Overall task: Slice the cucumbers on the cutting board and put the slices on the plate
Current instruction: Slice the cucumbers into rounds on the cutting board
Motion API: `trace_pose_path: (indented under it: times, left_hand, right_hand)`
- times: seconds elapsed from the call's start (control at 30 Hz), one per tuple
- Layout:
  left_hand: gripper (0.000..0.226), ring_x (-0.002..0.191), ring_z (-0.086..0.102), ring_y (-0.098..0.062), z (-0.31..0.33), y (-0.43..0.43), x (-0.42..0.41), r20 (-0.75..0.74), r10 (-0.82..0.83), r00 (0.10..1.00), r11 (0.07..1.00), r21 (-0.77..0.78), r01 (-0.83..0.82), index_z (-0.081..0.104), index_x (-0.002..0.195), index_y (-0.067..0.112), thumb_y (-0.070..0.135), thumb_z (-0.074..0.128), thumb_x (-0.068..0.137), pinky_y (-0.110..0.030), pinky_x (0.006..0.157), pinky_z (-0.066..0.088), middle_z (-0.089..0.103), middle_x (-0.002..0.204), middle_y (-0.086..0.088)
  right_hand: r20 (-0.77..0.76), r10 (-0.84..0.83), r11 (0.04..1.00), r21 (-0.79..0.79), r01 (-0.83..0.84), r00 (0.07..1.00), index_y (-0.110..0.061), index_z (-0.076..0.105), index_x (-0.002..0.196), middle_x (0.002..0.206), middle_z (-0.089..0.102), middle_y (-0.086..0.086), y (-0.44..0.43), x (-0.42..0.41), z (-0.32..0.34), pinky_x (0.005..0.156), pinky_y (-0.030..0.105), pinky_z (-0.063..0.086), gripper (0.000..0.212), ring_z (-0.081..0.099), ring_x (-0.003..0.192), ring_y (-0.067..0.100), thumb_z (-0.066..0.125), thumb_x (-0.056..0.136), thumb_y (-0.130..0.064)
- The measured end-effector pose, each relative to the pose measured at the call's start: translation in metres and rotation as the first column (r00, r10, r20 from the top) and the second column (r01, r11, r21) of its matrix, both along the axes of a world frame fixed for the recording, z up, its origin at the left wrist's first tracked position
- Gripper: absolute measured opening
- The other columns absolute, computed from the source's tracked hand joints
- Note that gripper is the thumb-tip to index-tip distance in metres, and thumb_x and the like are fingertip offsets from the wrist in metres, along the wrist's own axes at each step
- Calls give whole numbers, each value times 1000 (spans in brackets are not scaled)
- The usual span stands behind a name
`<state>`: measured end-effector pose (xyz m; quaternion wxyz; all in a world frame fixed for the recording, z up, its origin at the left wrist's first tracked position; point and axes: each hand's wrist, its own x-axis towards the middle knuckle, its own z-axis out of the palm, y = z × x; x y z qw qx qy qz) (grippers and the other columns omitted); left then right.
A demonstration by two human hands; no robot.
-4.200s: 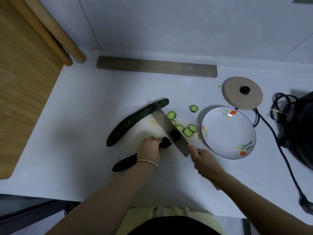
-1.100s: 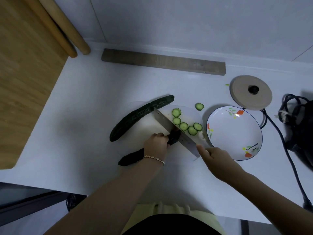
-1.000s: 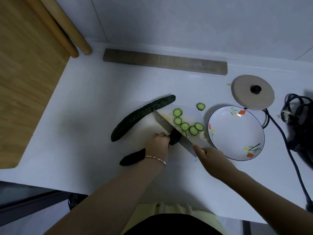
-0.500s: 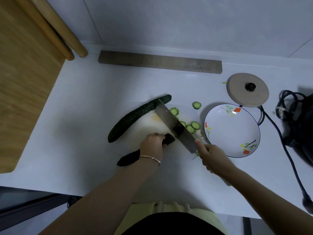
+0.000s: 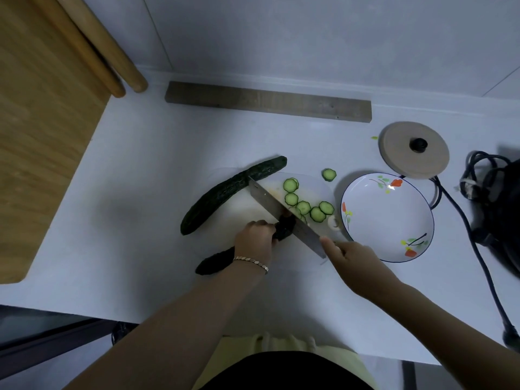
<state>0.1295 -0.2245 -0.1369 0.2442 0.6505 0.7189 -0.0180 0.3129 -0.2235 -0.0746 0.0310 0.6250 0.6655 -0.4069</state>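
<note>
The left hand (image 5: 254, 240) curls round a cucumber (image 5: 216, 261) at the board's (image 5: 247, 212) near edge. The right hand (image 5: 351, 257) grips the knife (image 5: 281, 209), forefinger along its spine, with the blade on the cucumber's cut end. Slices (image 5: 304, 206) lie on the board's right side. A stray slice (image 5: 329, 174) sits off its far right corner, near the plate (image 5: 388, 218). A whole cucumber (image 5: 230, 192) lies along the left edge.

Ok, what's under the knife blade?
The dark cucumber that the left hand grips, lying on the cutting board. The knife hides the cut face and whatever lies beneath it.
</note>
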Motion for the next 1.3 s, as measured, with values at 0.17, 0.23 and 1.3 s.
trace_pose_path:
  times: [0.17, 0.23, 1.3]
  left_hand:
    - [26, 109, 50, -21, 2, 3, 2, -30, -8, 1000, 1000, -8, 8, 62, 115, 14, 18, 48, 95, -29, 76, 43, 58, 112, -4]
    - [25, 107, 51, -21, 2, 2, 2, -18, 8, 1000, 1000, 0, -8, 63, 113, 13, 18, 49, 94, -28, 75, 43, 59, 111, -5]
    - [30, 112, 49, -21, 6, -3, -5, -23, -8, 1000, 999, -45, 7, 59, 123, 19, 24, 48, 95, -30, 81, 45, 58, 116, -3]
  right_hand:
    - [15, -37, 999, -1, 37, 999, -13, 29, 57, 53, 31, 1, -9, 5, -8, 50, 28, 26, 52, 35, 51, 16, 32, 97, -47]
    - [17, -38, 999, -8, 38, 999, -12, 28, 57, 53, 31, 2, -9, 1, -18, 49, 27, 25, 53, 33, 49, 15, 30, 97, -47]
    - [1, -11, 1000, -1, 11, 1000, -7, 38, 64, 60, 38, 8, -4, 0, -3, 56, 32, 30, 52, 40, 58, 20, 32, 97, -48]
